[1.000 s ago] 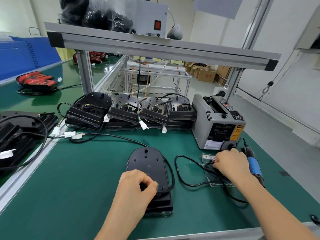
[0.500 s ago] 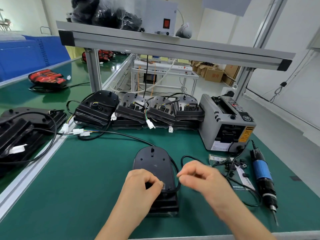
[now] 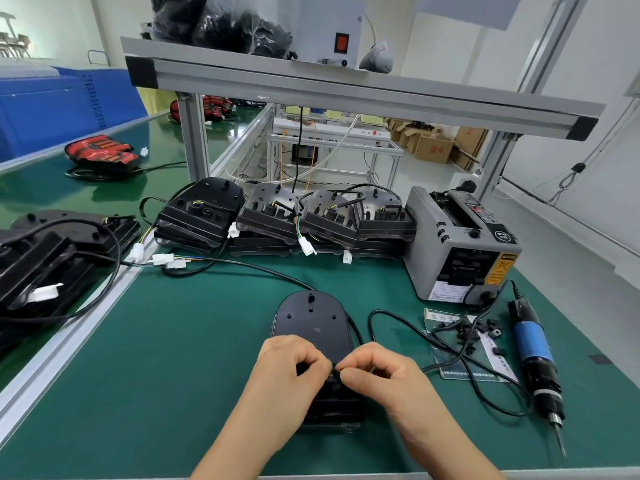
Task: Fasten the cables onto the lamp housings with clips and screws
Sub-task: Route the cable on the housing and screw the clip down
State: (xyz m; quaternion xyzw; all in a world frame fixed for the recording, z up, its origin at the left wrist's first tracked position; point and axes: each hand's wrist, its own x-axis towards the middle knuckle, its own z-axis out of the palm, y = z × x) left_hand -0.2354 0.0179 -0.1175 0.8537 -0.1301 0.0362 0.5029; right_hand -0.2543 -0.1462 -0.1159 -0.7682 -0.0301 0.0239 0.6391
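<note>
- My left hand and right hand sit side by side near the front edge, fingers curled, thumb and index tips meeting.
- Both pinch a small black piece between them; too small to identify.
- Black plastic lamp housing lies flat on the green bench mat, front centre, under my hands.
- Long axis near-to-far, rounded end away from me.

Bright, even light from overhead fills the sharp wide-angle view, leaving soft shadows under the hands and a pale sheen on the green surface, while straight frame rails bow toward the edges.
</note>
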